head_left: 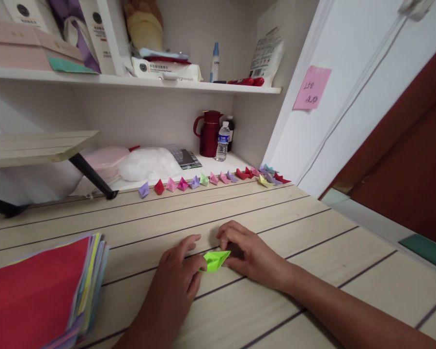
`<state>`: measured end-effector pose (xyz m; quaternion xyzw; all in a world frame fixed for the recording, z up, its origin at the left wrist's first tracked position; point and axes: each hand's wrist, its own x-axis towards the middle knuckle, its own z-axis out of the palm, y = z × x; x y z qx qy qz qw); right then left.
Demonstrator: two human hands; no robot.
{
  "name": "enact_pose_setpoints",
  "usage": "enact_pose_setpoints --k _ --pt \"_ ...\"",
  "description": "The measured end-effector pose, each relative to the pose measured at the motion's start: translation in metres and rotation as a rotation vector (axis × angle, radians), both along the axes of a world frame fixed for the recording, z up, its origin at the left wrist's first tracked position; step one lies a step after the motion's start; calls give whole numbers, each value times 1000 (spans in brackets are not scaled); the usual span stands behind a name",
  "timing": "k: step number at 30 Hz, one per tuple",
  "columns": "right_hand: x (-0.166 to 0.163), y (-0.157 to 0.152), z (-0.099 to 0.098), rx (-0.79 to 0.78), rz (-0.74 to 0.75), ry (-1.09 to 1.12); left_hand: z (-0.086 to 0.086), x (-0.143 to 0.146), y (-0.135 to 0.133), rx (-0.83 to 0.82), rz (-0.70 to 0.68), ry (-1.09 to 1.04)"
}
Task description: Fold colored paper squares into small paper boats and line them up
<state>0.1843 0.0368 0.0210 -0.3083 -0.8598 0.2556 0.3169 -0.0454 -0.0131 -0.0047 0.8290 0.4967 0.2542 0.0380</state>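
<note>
A small bright green folded paper piece (215, 260) lies on the pale wooden table (312, 252) between my hands. My left hand (178, 281) pinches its left end with thumb and fingers closed. My right hand (249, 254) presses its right end, fingers curled over it. A row of several small folded paper boats (210, 180) in purple, red, pink, green and yellow stands along the table's far edge.
A stack of coloured paper sheets with a red one on top (39, 295) lies at the near left. Behind the table a white shelf holds a dark red jug (209, 133), a water bottle (223, 141) and a plastic bag (148, 165). A pink sticky note (311, 87) hangs on the right wall.
</note>
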Motion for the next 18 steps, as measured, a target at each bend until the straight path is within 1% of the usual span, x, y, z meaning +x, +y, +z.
enact_pose_setpoints --k 5,10,15,18 --pt "2 0 -1 25 9 -21 3 1 1 28 -17 -14" --pt "2 2 -2 38 -31 -70 7 3 3 42 -37 -29" --pt "3 4 1 26 -67 -45 8 3 3 29 -51 -33" --pt "3 4 3 17 -68 -34 6 2 2 24 -25 -50"
